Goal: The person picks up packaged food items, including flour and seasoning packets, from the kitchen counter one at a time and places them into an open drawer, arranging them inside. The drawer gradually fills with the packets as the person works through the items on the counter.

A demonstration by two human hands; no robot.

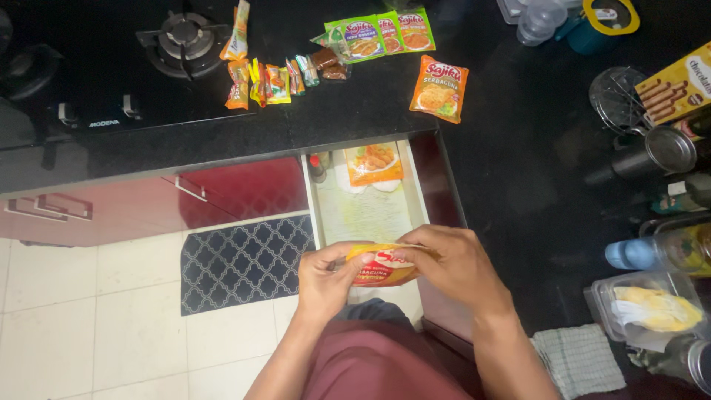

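Note:
Both hands hold one orange and yellow seasoning packet [383, 267] above the near end of an open white drawer [364, 215]. My left hand [324, 278] grips its left side, my right hand [453, 263] curls over its top and right side. Another orange packet [374, 163] lies flat at the far end of the drawer. A similar orange packet [440, 88] rests on the black counter [355, 111] behind the drawer.
Green packets [374, 34] and several small sachets [270, 80] lie on the counter by a gas burner [184, 41]. At right stand a steel pot [659, 154], bottles [637, 253], a plastic tub [652, 307] and a yellow box [678, 85]. A patterned mat [241, 259] covers the tiled floor.

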